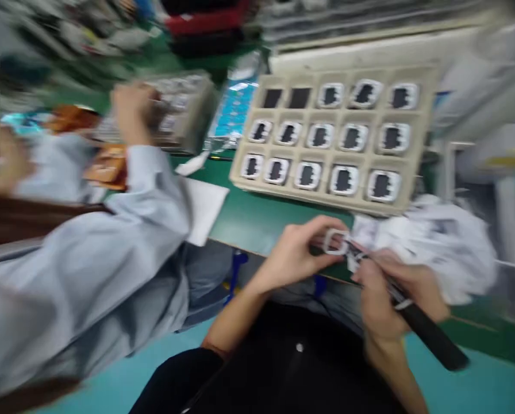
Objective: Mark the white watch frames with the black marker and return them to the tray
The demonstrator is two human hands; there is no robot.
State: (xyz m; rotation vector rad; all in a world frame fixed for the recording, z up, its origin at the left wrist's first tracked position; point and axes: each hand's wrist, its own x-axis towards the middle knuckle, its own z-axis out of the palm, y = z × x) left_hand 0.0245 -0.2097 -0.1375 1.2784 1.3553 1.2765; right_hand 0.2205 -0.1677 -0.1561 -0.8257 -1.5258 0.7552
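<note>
Our left hand (298,253) pinches a small white square frame part (335,241) above the green desk (257,218) edge; our right hand (391,293) grips a black-handled tool (430,333) whose tip meets it.

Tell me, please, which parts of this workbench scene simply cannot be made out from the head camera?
- Head view: motion blur hides what the small white frame in the left hand is.
- The tip of the black-handled tool in the right hand is lost in blur against the white pile.
- Black parts in the beige tray: too smeared for detail.
- The co-worker's hand covers part of a grey stack.
</note>
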